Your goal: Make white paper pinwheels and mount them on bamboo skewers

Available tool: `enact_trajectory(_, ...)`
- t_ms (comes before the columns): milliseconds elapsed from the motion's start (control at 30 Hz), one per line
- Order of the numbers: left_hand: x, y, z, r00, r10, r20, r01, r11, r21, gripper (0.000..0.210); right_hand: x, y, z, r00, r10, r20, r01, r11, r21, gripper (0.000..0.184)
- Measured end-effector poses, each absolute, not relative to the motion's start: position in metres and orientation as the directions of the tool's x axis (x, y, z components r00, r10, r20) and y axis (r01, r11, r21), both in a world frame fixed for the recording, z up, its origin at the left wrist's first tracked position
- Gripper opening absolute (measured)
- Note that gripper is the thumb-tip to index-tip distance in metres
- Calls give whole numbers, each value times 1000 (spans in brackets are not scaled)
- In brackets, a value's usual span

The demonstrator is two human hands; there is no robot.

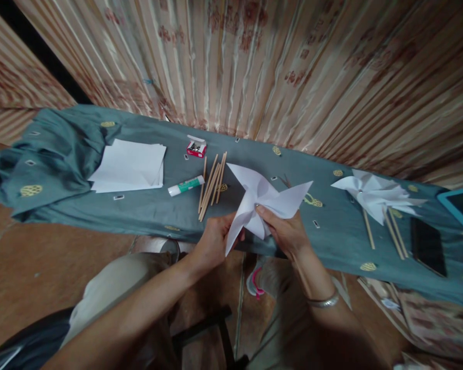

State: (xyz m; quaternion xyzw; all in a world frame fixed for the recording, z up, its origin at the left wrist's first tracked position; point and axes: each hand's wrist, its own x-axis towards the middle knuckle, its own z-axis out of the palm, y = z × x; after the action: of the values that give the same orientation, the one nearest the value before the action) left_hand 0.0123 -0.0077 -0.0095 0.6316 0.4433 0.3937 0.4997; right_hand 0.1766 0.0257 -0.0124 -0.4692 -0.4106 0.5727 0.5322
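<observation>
A white paper pinwheel [250, 198] is held over the front edge of the cloth-covered table, its blades spread. My right hand [287, 231] grips it with the thumb pressed at the centre, by a small pin head. My left hand [218, 239] is closed at the pinwheel's lower left; its fingertips go behind the paper, so what they grip there is partly hidden. Just beyond my left hand lie several thin wooden sticks [213, 185]. A glue stick [186, 185] rests to their left, and a small red box of pins [196, 147] stands open behind it.
A stack of white paper [129, 165] lies at the left of the green tablecloth [150, 216]. Pinwheels on sticks [380, 192] lie at the right, beside a black phone [428, 246] and a blue-framed device [461, 205]. Scissors [310, 199] sit behind my right hand. A curtain [231, 67] hangs behind.
</observation>
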Motion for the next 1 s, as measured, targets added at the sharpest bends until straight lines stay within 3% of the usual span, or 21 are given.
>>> enact_trajectory(200, 10, -8, -12, 309, 940, 147, 235, -225, 946, 12, 175, 26, -11, 21, 994, -111, -239, -103, -966, 45)
enact_trajectory(500, 10, -7, -6, 307, 939, 154, 269, -241, 933, 12, 175, 26, -10, 37, 990, -134, -243, -122, -962, 29)
enact_trajectory(800, 14, -8, -3, 301, 952, -48, 142, 5, 990, 17, 178, 26, -9, 0, 991, -137, -219, -134, -967, 31)
enact_trajectory(1000, 13, -8, -4, 309, 948, -81, 84, 58, 995, 16, 179, 26, -11, -24, 991, -129, -202, -131, -971, 29)
